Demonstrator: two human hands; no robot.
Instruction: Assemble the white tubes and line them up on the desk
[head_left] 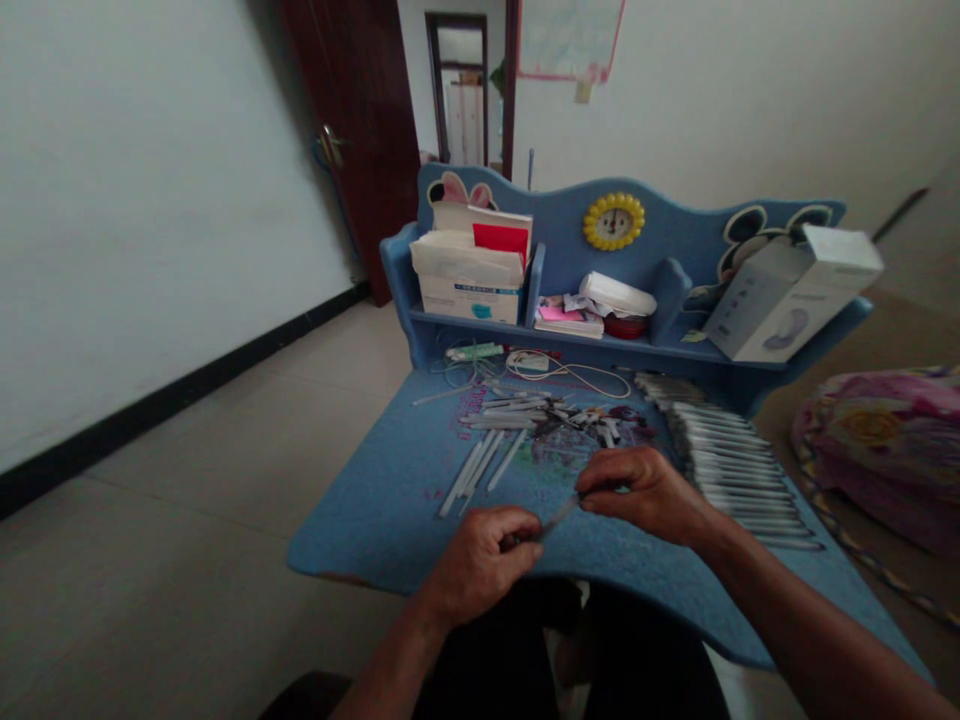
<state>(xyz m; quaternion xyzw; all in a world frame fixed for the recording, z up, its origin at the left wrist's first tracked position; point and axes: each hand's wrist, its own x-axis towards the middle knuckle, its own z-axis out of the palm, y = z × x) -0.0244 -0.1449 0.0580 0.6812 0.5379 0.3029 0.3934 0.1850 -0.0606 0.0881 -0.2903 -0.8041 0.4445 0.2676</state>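
Note:
Over the front part of the blue desk, my left hand (480,562) is closed around the lower end of a slim pale pen (561,514). The fingers of my right hand (646,492) pinch its dark upper end, so the pen slants between both hands. Beyond them lies a loose heap of white pen barrels (517,408) with small dark parts (600,428) at its right. Several separate barrels (480,465) point toward me. To the right of my right hand, many clear pens with dark ends (739,465) lie side by side in a row.
The blue desk (375,500) has a raised back shelf holding a mask box (469,285), papers (566,318) and a tilted white box (795,290). A white cord (600,378) lies below the shelf. A patterned bundle (885,450) is at the right.

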